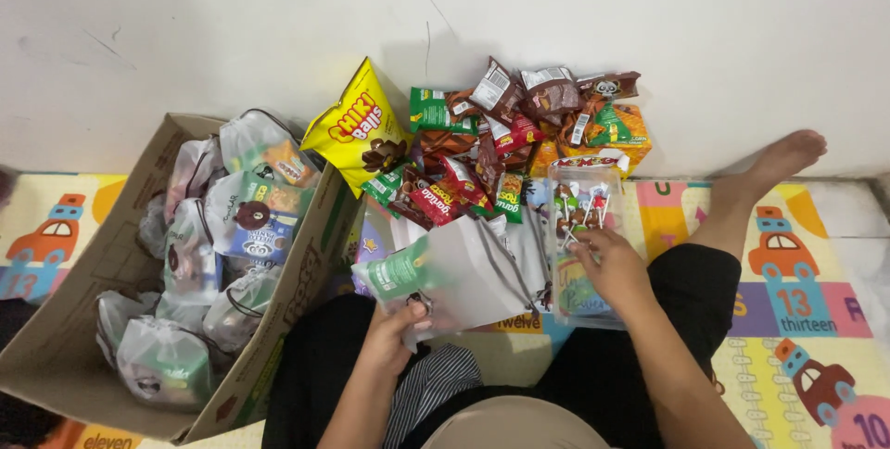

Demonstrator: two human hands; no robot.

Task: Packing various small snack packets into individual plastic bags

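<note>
My left hand (394, 333) grips the lower corner of a translucent white drawstring pouch (464, 273) that has a green snack packet (399, 271) in it. My right hand (612, 268) reaches into a clear plastic box (582, 185) of lollipops (579, 208), fingers on the sticks. Both hands are in front of my crossed legs in black trousers.
A pile of snack packets (501, 134) and a yellow chip bag (357, 129) lies against the white wall. On the left, a cardboard box (74, 301) holds several filled drawstring pouches (232, 227). A colourful play mat (797, 310) covers the floor; my bare foot (783, 162) rests at the right.
</note>
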